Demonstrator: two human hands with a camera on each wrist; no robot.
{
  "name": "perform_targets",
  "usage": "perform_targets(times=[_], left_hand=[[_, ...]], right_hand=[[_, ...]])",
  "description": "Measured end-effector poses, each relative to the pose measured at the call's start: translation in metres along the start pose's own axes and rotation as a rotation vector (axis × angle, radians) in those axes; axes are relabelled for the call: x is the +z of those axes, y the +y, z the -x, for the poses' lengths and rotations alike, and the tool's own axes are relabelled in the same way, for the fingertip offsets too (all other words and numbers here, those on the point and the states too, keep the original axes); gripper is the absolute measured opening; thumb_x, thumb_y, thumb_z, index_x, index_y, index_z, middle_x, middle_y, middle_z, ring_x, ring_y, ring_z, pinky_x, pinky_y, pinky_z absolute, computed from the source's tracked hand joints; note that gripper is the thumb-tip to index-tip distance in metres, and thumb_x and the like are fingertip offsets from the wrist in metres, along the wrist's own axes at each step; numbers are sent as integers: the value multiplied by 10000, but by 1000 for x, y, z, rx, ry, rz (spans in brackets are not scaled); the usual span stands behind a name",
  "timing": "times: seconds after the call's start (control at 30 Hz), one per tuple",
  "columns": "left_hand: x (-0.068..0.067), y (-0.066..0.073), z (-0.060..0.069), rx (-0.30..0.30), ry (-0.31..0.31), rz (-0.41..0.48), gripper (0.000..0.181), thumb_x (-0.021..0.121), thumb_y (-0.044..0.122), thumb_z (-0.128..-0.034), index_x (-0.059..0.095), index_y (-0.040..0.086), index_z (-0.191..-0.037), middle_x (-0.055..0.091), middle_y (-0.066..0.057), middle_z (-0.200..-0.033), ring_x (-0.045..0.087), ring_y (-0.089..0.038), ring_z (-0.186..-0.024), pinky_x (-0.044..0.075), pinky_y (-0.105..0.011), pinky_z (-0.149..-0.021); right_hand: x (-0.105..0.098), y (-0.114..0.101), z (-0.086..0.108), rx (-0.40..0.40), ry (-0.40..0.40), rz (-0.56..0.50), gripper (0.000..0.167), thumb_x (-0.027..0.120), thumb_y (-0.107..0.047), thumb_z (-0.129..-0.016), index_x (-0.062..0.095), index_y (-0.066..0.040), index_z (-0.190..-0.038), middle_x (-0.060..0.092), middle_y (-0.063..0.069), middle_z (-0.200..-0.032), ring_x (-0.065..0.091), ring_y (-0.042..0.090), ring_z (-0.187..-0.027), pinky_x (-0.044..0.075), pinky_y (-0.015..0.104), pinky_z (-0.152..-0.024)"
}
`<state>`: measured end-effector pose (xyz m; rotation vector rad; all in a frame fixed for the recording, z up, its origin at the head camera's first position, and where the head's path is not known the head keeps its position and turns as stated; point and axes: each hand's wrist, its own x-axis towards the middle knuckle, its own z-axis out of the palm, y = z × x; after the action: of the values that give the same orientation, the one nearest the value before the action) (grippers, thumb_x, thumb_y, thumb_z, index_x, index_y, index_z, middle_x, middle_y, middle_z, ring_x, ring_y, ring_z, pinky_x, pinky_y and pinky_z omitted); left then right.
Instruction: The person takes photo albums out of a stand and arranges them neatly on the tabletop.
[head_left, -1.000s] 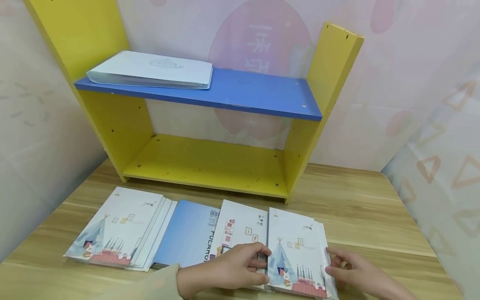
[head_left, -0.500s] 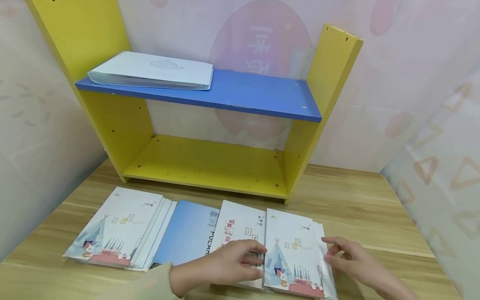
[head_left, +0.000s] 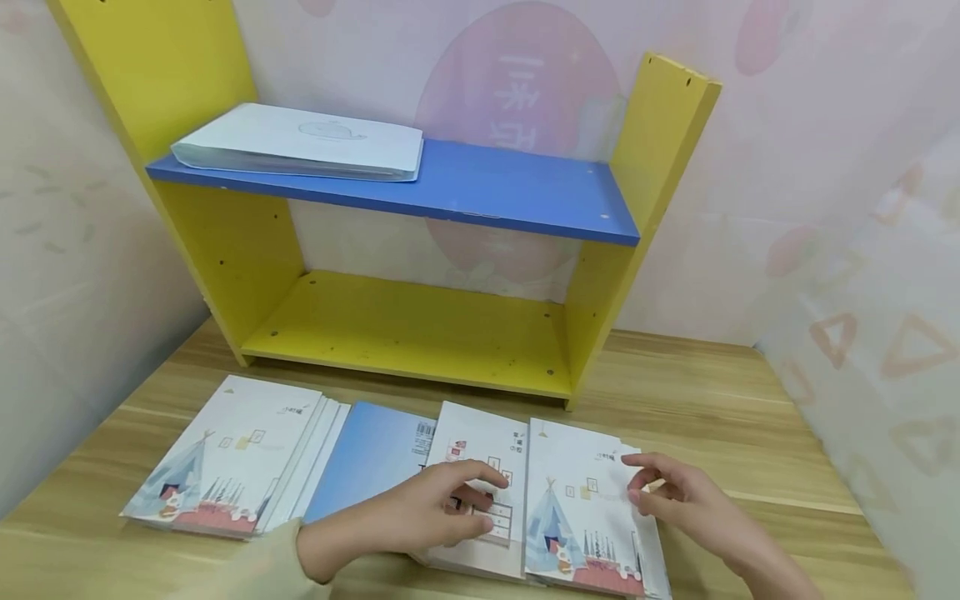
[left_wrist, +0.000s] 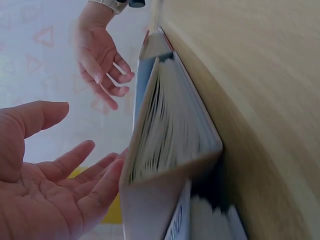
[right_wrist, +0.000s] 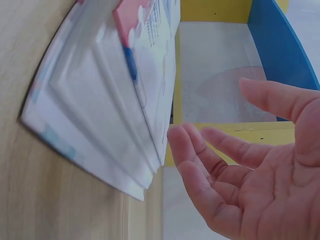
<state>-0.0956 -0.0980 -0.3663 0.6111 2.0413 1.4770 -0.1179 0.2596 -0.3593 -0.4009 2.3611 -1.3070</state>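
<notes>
A row of books lies on the wooden table in the head view. My left hand hovers over a white book with small drawn frames, its fingers loosely bent and holding nothing. Thick pages of a book show beside its fingertips in the left wrist view. To the right lies a white stack with a tent picture. My right hand is at this stack's right edge, fingers relaxed; whether they touch it I cannot tell. Layered white covers appear beside that hand in the right wrist view.
Further left in the row are a blue book and another white tent-picture stack. Behind stands a yellow rack with a blue shelf. A thick white album with a whale drawing lies on that shelf.
Both hands have come away from the tent-picture stack's lower edges: the left moved left, the right slid up and slightly left. The stack has shifted slightly left against its neighbour.
</notes>
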Motion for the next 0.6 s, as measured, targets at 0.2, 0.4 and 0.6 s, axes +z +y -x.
perform_targets(times=[0.2, 0.4, 0.6], left_hand=[[-16, 2, 12, 52, 104, -41, 355, 607, 183, -998, 561, 90, -1338, 572, -142, -1375, 591, -329, -1223, 552, -286, -889], [-29, -1, 17, 121, 287, -106, 310, 597, 152, -999, 565, 85, -1300, 589, -177, -1337, 599, -354, -1204, 562, -252, -841], [-43, -2, 24, 175, 413, -168, 283, 607, 104, -981, 580, 82, -1262, 607, -169, -1308, 614, -339, -1178, 552, -244, -821]], right_hand=[[4, -7, -6, -7, 6, -1, 527, 633, -169, -965, 467, 67, -1406, 596, 152, -1099, 648, 141, -839, 517, 228, -756], [8, -19, -13, -26, 23, 15, 514, 644, -165, -957, 490, 60, -1392, 610, 132, -1078, 638, 126, -835, 500, 208, -753], [12, -30, -19, -79, 20, 6, 500, 639, -153, -962, 493, 62, -1389, 618, 151, -1104, 646, 136, -867, 496, 201, -780]])
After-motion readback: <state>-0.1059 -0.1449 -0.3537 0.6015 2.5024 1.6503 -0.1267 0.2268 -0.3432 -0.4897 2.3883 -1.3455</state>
